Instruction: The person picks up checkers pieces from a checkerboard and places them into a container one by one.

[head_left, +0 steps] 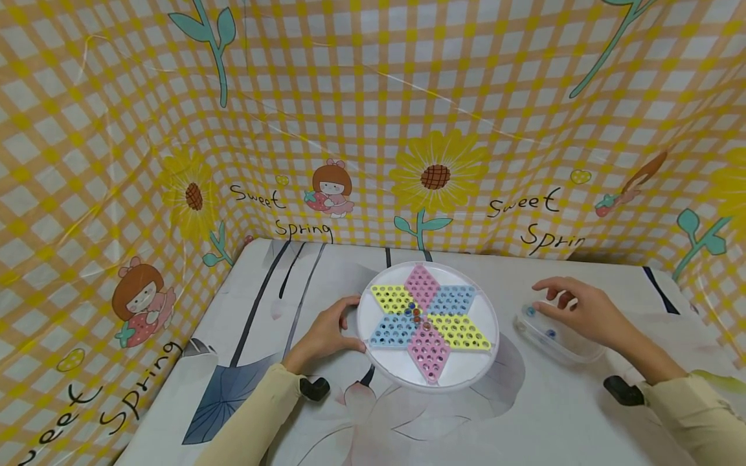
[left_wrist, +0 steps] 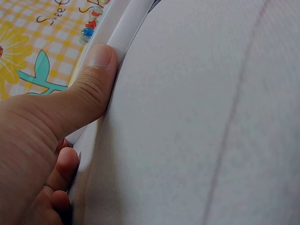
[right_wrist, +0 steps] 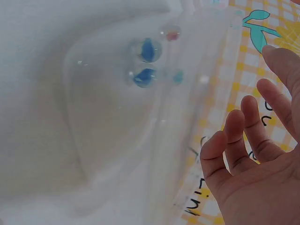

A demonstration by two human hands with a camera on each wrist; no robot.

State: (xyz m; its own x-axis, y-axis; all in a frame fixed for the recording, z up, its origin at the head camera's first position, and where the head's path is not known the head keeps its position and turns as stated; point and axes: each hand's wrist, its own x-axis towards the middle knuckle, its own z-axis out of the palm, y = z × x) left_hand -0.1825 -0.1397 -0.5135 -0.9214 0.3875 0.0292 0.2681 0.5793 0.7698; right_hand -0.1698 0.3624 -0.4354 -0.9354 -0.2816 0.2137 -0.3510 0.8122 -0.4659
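A round white Chinese checkers board (head_left: 373, 362) with a pink, yellow and blue star lies on the table. Several blue and red marbles (head_left: 416, 313) sit near its centre. My left hand (head_left: 326, 333) holds the board's left rim; in the left wrist view the thumb (left_wrist: 96, 77) presses the edge and the other fingers are bent beside it. Over a clear plastic container (head_left: 559, 353) to the right hovers my right hand (head_left: 585, 314), fingers loosely bent, nothing in them. Blue marbles (right_wrist: 148, 50) and a reddish marble (right_wrist: 171, 33) lie in that container.
A table covered with a pale floral cloth (head_left: 326, 272) bears everything. Yellow checked curtain (head_left: 361, 116) with sunflowers and lettering rises behind the table and at its sides. Black wrist bands (head_left: 315, 388) show at both sleeves.
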